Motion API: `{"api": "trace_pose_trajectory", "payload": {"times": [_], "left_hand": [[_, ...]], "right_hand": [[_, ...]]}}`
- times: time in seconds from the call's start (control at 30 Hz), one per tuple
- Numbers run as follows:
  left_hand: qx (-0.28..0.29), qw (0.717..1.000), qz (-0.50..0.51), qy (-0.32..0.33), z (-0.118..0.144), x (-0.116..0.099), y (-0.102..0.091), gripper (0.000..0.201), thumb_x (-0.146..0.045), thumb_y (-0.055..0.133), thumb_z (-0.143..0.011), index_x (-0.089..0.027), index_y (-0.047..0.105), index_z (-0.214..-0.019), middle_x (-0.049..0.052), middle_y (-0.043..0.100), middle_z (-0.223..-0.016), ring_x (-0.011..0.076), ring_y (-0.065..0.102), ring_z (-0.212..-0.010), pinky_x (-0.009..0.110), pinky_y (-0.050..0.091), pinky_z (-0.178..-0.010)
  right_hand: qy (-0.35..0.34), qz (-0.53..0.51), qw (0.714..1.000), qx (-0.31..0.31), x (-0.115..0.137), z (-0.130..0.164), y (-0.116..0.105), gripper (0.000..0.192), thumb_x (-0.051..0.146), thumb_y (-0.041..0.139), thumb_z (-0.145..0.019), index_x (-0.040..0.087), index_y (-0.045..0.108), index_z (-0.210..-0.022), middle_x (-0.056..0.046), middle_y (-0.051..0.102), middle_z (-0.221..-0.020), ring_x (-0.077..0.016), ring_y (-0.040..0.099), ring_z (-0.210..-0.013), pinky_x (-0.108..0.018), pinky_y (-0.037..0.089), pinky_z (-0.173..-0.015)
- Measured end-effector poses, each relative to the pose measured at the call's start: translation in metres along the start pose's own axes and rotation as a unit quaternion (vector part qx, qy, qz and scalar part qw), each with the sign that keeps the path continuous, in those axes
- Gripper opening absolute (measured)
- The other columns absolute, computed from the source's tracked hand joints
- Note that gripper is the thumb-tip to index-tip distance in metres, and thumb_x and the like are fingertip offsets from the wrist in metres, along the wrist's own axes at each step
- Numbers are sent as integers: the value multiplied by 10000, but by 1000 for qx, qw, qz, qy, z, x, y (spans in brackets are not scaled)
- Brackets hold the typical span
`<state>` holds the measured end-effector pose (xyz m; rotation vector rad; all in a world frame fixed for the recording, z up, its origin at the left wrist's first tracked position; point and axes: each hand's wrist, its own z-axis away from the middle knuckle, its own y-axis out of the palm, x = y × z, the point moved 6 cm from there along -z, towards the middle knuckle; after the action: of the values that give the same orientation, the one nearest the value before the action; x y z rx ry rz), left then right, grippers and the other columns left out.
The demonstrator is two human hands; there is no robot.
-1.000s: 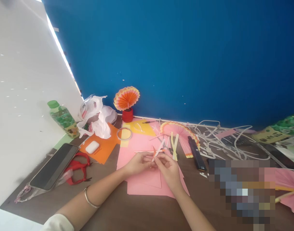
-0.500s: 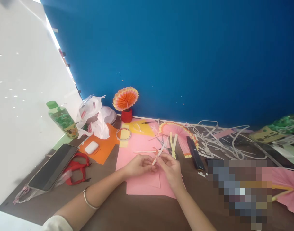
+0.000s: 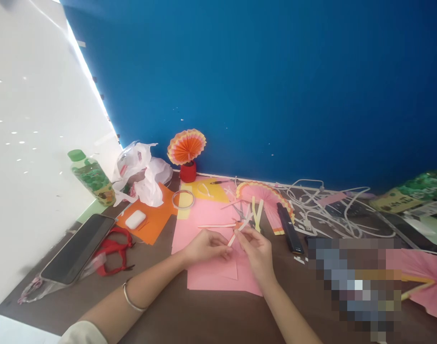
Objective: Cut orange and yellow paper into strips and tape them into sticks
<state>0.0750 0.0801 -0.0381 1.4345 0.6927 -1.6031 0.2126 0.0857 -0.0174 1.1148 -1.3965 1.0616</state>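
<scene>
Low in the frame's centre, left hand point(image 3: 204, 247) and right hand point(image 3: 257, 249) each pinch the paper strip point(image 3: 239, 231), grip closed, above pink sheets point(image 3: 218, 274) shielding the worktop point(image 3: 175, 310).

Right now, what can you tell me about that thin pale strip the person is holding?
The paper strip is narrow, whitish-pink and looks like cut paper. It slants up and to the right between both hands: the left hand pinches its lower end, the right hand grips it higher up. It is held just above the pink paper sheets on the brown table.
</scene>
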Motion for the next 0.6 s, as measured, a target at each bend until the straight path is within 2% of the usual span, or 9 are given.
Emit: {"api": "trace_pose_trajectory", "payload": {"times": [0.17,0.33,0.43,0.6], "left_hand": [[-26,999,-27,35,0,-3,-1,316,-398,682,-642,-114,655,-780,82,688,-738,186,648,-682,310,514,-674],[-151,978,-83,114,1,-12,-16,242,-373,627,-707,-140,661,-763,77,691,-794,191,648,-747,302,511,-726],[-202,963,-91,151,3,-14,-25,207,-349,623,-715,-158,659,-787,69,692,-826,191,646,-773,301,513,-740],[-211,955,-120,170,5,-18,-26,197,-337,599,-737,-156,659,-790,80,689,-862,189,643,-785,290,518,-711]], "right_hand": [[13,-34,999,4,-2,-1,-3,207,378,694,-616,191,609,-640,-20,593,-658,-150,529,-609,-254,402,-498],[8,-75,996,46,-5,-4,-5,137,323,717,-606,207,644,-608,-53,612,-913,-193,554,-821,-257,418,-552],[-4,-96,992,79,-4,-4,-2,90,295,728,-598,233,663,-607,-47,606,-908,-211,541,-891,-269,426,-574],[-18,-102,990,97,-5,-5,-2,49,266,721,-614,248,680,-634,-41,612,-868,-191,549,-835,-252,397,-522]]}}
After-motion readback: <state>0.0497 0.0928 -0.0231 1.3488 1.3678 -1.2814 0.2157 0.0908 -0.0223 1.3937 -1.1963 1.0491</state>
